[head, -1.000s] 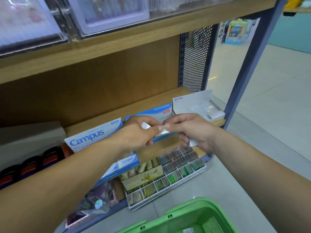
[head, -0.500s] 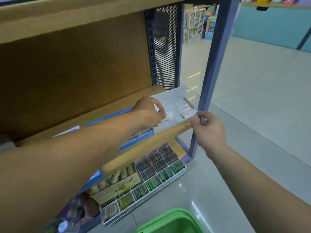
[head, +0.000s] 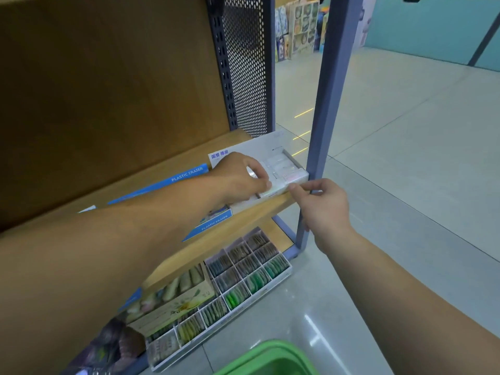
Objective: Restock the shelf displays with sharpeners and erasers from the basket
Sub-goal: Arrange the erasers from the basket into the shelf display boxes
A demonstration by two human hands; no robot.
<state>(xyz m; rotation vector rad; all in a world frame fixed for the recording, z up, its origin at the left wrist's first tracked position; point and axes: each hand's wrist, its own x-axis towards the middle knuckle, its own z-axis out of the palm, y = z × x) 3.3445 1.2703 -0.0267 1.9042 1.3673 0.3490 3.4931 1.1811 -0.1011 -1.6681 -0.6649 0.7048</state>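
Reaching in from the lower left of the frame, the left hand (head: 243,177) lies over the front of a white cardboard display box (head: 270,147) printed with blue characters, which sits at the right end of the light wooden shelf (head: 259,212), near the centre of the frame. Its fingers are curled down with their tips on the box's front row, and they pinch a small glossy white eraser (head: 252,172) against the thumb. More white wrapped erasers (head: 281,165) lie in rows inside the box, just right of that hand. The right hand (head: 324,209) comes in from the lower right, fingers curled, its thumb tip touching the box's front right corner; a pale sliver (head: 317,191) sits pinched between thumb and forefinger, too blurred to name. A blue card box marked PLASTIC ERASER (head: 186,173) stands just left of the white box, partly hidden by the left forearm. A blue-grey metal post (head: 330,104) rises just beside the white box, and a perforated metal panel (head: 246,63) stands behind it. Below the shelf, a white compartment tray (head: 281,280) holds green and dark items beside a beige carton of pale sticks (head: 173,304). The green plastic basket (head: 270,355) shows only its rim at the bottom edge, on the pale tiled floor (head: 405,158).
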